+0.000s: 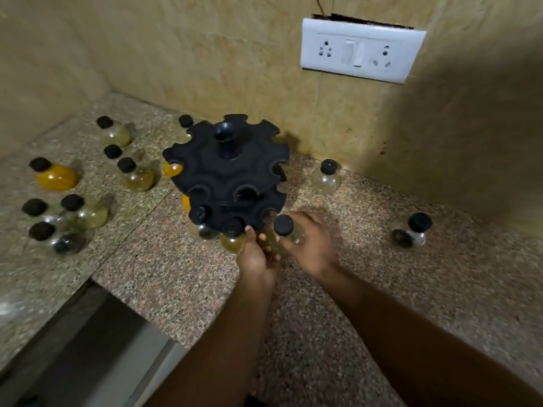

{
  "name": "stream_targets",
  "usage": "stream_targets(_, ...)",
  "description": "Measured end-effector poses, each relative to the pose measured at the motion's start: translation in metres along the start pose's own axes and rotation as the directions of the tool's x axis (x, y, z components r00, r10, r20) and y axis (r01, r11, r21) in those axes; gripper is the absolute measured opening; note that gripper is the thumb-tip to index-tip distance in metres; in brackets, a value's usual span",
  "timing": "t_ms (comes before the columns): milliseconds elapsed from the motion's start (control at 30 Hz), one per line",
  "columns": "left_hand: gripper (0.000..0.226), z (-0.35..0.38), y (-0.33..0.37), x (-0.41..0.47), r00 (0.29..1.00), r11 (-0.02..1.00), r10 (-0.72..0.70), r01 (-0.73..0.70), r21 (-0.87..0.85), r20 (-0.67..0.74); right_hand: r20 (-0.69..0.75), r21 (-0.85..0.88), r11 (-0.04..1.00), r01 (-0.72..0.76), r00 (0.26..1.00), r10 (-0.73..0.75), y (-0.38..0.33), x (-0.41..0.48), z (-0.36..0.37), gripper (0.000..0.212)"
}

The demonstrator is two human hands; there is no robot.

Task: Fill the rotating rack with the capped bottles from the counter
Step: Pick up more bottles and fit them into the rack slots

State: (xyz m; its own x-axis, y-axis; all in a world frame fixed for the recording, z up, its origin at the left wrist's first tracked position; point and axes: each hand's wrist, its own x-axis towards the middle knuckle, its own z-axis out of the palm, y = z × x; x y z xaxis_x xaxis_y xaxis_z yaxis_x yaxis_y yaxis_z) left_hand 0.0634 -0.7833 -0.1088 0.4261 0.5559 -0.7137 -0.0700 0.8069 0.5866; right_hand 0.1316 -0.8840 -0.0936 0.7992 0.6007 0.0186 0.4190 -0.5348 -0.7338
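Black plastic fills the middle of my view: the rotating rack point(226, 171), two notched tiers under a centre knob, stands on the counter point(367, 259) near the far wall. My right hand point(308, 245) is wrapped round a capped bottle point(286, 230) of pale yellowish liquid, just beside the near edge of the lower tier; my left hand point(255, 254) is half curled at that tier's rim, thumb touching it, and I cannot tell whether it grips anything. I judge this to be the seating step for one bottle. Next, I think, its neck needs lining up with an empty notch and sliding in, the rack held from turning. A few bottles already hang from the lower tier; the upper notches look mostly bare. Many bottles point(58, 201) wait at the left, two more point(411, 233) at the right. Underneath is speckled granite, with beige tiled walls and a white socket plate point(361, 51) far right.
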Motion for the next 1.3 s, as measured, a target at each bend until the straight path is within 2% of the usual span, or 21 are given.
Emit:
stream_targets(100, 0.036, -0.017, 0.012, 0.0, 0.999, 0.997, 0.033, -0.035, 0.071, 0.031, 0.016, 0.006, 1.0, 0.023, 1.0, -0.023, -0.012, 0.006, 0.012, 0.056)
stream_targets(267, 0.029, -0.042, 0.036, 0.001, 0.988, 0.977, -0.058, 0.027, 0.211, 0.141, -0.058, 0.032, 0.999, 0.009, 0.998, -0.007, -0.026, 0.012, 0.028, 0.057)
stream_targets(400, 0.03, -0.049, 0.048, 0.0, 0.982, 0.946, -0.091, 0.034, 0.324, 0.163, -0.046, 0.009, 1.0, -0.015, 0.999, 0.015, -0.032, 0.021, 0.031, 0.058)
stream_targets(567, 0.033, -0.044, 0.051, -0.004, 0.976, 0.925, -0.114, 0.036, 0.377, 0.186, -0.042, -0.004, 0.998, -0.065, 0.997, 0.065, -0.034, 0.029, 0.028, 0.061)
stream_targets(700, 0.03, -0.037, 0.039, -0.009, 0.987, 0.943, -0.038, -0.017, 0.333, 0.159, -0.044, 0.003, 0.996, -0.093, 0.995, 0.093, -0.032, 0.031, 0.024, 0.068)
stream_targets(800, 0.026, -0.034, 0.017, -0.009, 0.994, 0.916, 0.043, -0.078, 0.393, 0.097, -0.039, -0.003, 0.996, -0.094, 0.995, 0.094, -0.026, 0.025, 0.02, 0.07)
stream_targets(933, 0.032, -0.015, -0.013, -0.01, 0.993, 0.865, -0.03, -0.032, 0.501, 0.115, -0.055, 0.018, 0.987, -0.158, 0.986, 0.159, 0.003, 0.007, 0.005, 0.066)
stream_targets(1000, 0.024, 0.002, -0.026, -0.01, 0.986, 0.819, -0.03, -0.069, 0.569, 0.162, -0.111, 0.03, 0.975, -0.218, 0.969, 0.221, 0.023, -0.005, -0.005, 0.059)
stream_targets(1067, 0.025, 0.019, -0.041, -0.008, 0.959, 0.691, 0.018, -0.216, 0.69, 0.283, -0.177, 0.073, 0.948, -0.31, 0.931, 0.319, 0.042, -0.017, -0.018, 0.057)
stream_targets(1133, 0.033, 0.038, -0.061, -0.005, 0.888, 0.45, 0.04, -0.425, 0.785, 0.457, -0.269, 0.123, 0.905, -0.406, 0.865, 0.424, 0.062, -0.027, -0.033, 0.053)
stream_targets(1200, 0.015, 0.057, -0.078, -0.006, 0.826, 0.28, -0.031, -0.533, 0.799, 0.562, -0.348, 0.191, 0.873, -0.448, 0.801, 0.487, 0.077, -0.035, -0.047, 0.047)
stream_targets(1233, 0.014, 0.064, -0.083, -0.006, 0.802, 0.207, -0.07, -0.57, 0.795, 0.594, -0.386, 0.207, 0.868, -0.451, 0.778, 0.497, 0.081, -0.037, -0.052, 0.044)
stream_targets(1300, 0.043, 0.083, -0.098, -0.003, 0.743, -0.008, -0.118, -0.664, 0.748, 0.659, -0.466, 0.243, 0.852, -0.464, 0.714, 0.522, 0.094, -0.041, -0.065, 0.044)
